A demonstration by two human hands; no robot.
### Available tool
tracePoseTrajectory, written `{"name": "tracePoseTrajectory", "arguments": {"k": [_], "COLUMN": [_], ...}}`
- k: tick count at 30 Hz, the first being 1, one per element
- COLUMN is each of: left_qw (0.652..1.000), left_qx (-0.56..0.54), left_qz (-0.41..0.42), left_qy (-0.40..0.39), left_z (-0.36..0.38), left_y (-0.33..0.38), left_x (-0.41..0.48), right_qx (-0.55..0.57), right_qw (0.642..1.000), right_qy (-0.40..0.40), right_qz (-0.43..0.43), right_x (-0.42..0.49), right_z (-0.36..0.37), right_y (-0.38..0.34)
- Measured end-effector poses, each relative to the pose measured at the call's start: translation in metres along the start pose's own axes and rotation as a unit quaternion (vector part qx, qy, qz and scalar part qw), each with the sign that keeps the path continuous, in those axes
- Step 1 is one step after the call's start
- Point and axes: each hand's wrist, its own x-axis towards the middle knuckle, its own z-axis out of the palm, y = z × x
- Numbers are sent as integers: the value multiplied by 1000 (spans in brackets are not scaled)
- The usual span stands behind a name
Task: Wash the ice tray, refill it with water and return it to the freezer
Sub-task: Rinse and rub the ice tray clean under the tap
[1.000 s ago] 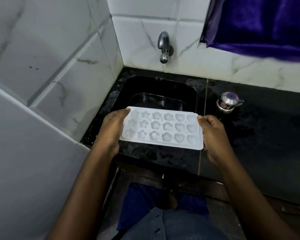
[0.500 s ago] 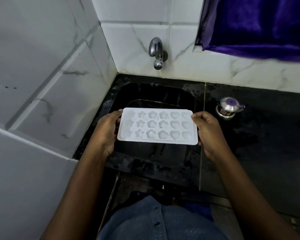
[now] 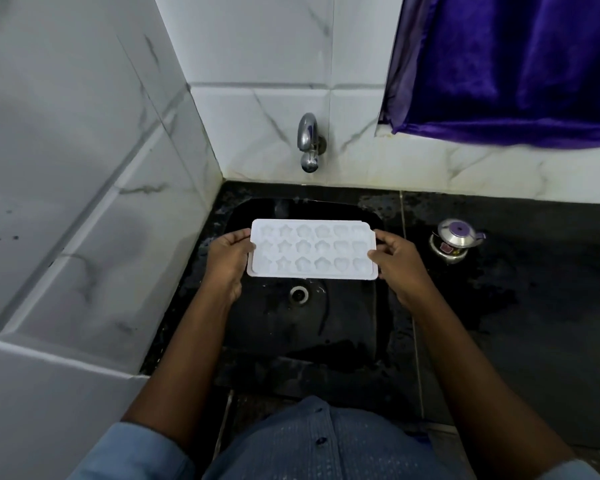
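1. Ice tray [image 3: 312, 249] is hanging roughly level over the black sink [image 3: 284, 344], in front of and below the tap [image 3: 308, 143] and just above the drain [image 3: 298, 294]; I am holding it by its two short ends.
2. My left hand [image 3: 227, 261] is gripping the left end with the thumb lying on the rim; my right hand [image 3: 400, 268] is pinching the right end, thumb on top.
3. I am judging it to be light, thin white plastic, likely a little bendy; wet, it is probably going to be slippery, and filled, it will slosh if tilted; the flat rim at each end looks like the surest hold.
4. I am seeing star, flower and heart moulds, but white on white is washing them out; I cannot tell whether they are holding anything.
5. My fingers under the tray are hidden; no water is showing at the tap; the freezer is out of view; a small metal pot [image 3: 454, 244] is sitting on the counter [image 3: 534, 323] to the right.
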Motion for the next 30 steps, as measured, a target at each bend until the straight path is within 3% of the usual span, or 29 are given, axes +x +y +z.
{"name": "tracePoseTrajectory", "arguments": {"k": [15, 23, 30], "left_qw": [978, 961, 897], "left_qx": [118, 121, 193], "left_qz": [172, 250, 396], "left_qy": [-9, 16, 32], "left_z": [-5, -8, -16], "left_y": [-12, -12, -15], "left_x": [38, 39, 28], "right_qx": [-67, -85, -124], "right_qw": [992, 972, 938], "right_qy": [92, 151, 198], "right_qz": [-48, -158, -257], "right_x": [39, 39, 34], "right_z": [26, 33, 31], "right_y": [13, 9, 10]}}
